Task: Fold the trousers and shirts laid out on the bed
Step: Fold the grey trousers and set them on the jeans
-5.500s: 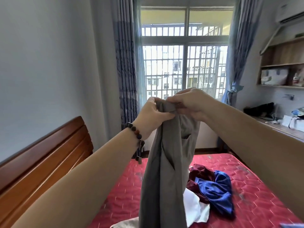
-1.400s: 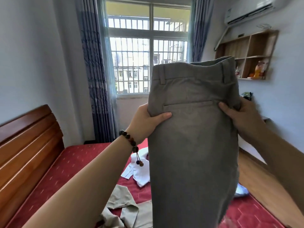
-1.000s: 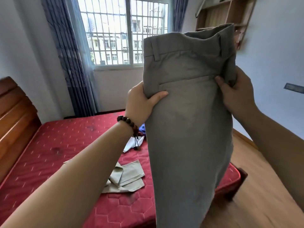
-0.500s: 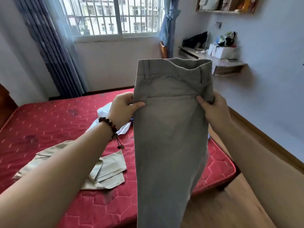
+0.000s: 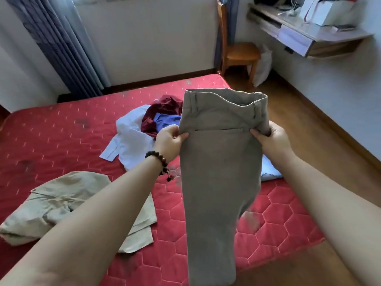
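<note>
Grey trousers [image 5: 218, 172] hang in the air over the bed's near right part, waistband up, legs drooping out of the bottom of the view. My left hand [image 5: 169, 142] pinches their left edge just below the waistband. My right hand [image 5: 272, 141] grips the right edge at the same height. On the red quilted mattress [image 5: 61, 137] lie beige trousers [image 5: 59, 205] at the near left, partly under my left forearm. A pile with a white shirt [image 5: 129, 141], a maroon garment [image 5: 162, 112] and a blue garment [image 5: 167, 122] sits behind my left hand.
A pale blue cloth [image 5: 270, 170] peeks out behind the grey trousers at the bed's right edge. Wooden floor [image 5: 321, 145] runs along the right. A wooden chair [image 5: 239, 54] stands by the far wall, a wall-mounted desk [image 5: 309, 36] at the upper right, curtains [image 5: 61, 44] at the upper left.
The view has tilted down from the window to the bed. The grey trousers, first bunched at their top, are now spread between both hands and held lower over the mattress.
</note>
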Demonstrator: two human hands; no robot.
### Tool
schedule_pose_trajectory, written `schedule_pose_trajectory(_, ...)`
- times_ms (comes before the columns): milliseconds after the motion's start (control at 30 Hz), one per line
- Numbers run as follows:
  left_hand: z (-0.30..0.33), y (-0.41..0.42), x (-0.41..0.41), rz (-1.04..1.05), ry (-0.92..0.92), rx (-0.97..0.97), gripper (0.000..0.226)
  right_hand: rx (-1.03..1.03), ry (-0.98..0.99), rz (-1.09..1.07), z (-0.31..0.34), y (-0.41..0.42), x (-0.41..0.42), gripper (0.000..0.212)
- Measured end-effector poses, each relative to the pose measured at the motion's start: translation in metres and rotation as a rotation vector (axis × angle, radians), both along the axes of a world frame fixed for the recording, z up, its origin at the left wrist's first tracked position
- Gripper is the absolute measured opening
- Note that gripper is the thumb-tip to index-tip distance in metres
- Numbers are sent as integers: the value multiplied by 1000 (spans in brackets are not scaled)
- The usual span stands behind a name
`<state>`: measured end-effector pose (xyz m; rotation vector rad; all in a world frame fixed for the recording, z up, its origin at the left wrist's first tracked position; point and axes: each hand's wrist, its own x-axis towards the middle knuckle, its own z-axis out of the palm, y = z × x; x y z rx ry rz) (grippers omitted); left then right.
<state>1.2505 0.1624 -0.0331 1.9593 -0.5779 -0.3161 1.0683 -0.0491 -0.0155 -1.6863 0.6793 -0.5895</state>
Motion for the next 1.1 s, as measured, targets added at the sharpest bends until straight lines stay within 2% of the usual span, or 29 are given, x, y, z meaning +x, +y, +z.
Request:
schedule_pose_trajectory(233,-81,-76,91,21,8,75,21,-7,156,3,-72,-78,99,8)
schedule_pose_trajectory(533,-231,-174,203,79,13,230,12,-65,327,33,-229,-187,231,5)
schedule_pose_trajectory(767,-355,-222,249,102,-8,263,22,-74,410,25,-349,-241,279,9)
schedule_pose_trajectory(833,-386,-228,254,108,16,271,18,-86,456,50,-380,-252,285,9)
schedule_pose_trajectory(900,-412,-232,256,76,78,315,13,-73,538,109,-408,-261,285,23)
schedule_pose_trajectory(1000,-444,-233,252,-41,169,475,40,-127,727,186,-443,-268,279,63)
schedule_pose_trajectory(1100,-463,-240,250,-60,132,528,49,-191,758,190,-464,-264,279,73)
